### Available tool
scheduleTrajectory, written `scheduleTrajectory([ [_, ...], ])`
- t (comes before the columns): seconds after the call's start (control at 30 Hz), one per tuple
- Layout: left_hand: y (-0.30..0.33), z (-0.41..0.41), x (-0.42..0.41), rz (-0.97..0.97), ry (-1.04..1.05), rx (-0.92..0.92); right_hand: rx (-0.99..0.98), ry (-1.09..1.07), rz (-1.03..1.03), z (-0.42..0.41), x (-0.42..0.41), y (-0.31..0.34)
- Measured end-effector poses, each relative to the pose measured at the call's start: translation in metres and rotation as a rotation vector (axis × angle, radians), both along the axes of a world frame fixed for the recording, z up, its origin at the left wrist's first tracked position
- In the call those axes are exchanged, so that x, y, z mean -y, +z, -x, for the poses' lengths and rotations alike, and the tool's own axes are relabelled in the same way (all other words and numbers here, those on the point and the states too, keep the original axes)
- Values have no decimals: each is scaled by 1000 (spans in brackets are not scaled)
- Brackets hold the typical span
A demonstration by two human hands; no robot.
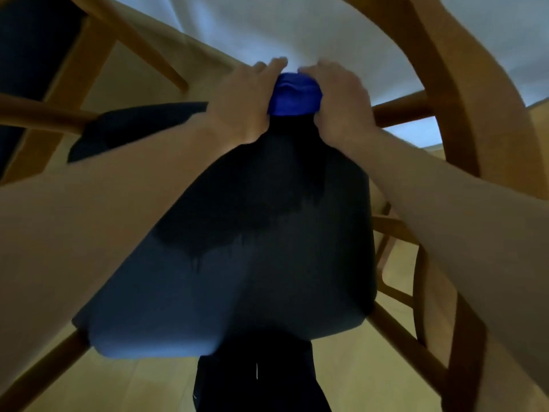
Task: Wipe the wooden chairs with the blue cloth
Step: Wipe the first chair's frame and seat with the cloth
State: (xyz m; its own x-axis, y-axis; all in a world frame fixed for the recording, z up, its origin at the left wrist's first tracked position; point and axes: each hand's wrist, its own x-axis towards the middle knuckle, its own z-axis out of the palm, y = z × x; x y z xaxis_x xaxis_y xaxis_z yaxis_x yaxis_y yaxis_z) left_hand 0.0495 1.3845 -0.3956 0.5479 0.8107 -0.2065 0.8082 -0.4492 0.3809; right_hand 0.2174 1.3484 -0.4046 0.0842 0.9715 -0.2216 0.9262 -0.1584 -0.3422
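Observation:
The blue cloth [295, 95] is bunched up between my two hands at the far edge of a dark padded chair seat [252, 263]. My left hand [240, 99] grips the cloth from the left, fingers curled over its top. My right hand [338, 99] grips it from the right. Both hands press it against the chair's wooden rail [401, 110], which runs out to the right. The cloth hides the rail's middle part.
A curved wooden chair back [481, 120] arcs down the right side. A second wooden chair [98, 55] with a dark seat stands at upper left. A white tablecloth [297, 28] hangs behind. Light wooden floor lies below, with my dark trousers [255, 379] at the bottom.

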Motion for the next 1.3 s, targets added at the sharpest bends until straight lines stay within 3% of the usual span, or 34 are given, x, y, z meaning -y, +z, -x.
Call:
scheduleTrajectory([
  [0.13, -8, 6, 79, -65, 31, 135, -157, -113, -10, 9, 103, 1],
  [0.23, 6, 10, 165, 84, 30, 151, -196, -76, 160, 13, 187, 31],
  [0.33, 16, 19, 207, 212, -31, 82, -239, -46, 298, 4, 214, 36],
  [0.43, 28, 12, 176, 155, -32, 109, -302, -71, 136, -5, 192, 40],
  [0.53, 31, -21, 103, -21, 72, 61, -271, -193, -13, -16, 132, 40],
  [0.67, 2, -42, 33, 56, -43, 16, -261, -196, -23, -25, 69, 15],
  [0.8, -5, -20, 87, -30, -191, 145, -266, -267, -54, -7, 144, 11],
  [0.87, 2, -13, 135, 40, -218, 187, -269, -297, -35, 1, 196, 23],
  [0.93, 11, -10, 170, 141, -239, 116, -291, -333, 53, 5, 220, 32],
  [1.0, 17, -14, 172, 195, -228, 87, -287, -372, 72, -2, 215, 35],
  [1.13, 22, -57, 106, 66, -180, 202, -282, -583, -113, -26, 153, 47],
  [1.3, 0, -111, 52, 97, -131, 137, -293, -813, 234, -56, 100, 40],
])
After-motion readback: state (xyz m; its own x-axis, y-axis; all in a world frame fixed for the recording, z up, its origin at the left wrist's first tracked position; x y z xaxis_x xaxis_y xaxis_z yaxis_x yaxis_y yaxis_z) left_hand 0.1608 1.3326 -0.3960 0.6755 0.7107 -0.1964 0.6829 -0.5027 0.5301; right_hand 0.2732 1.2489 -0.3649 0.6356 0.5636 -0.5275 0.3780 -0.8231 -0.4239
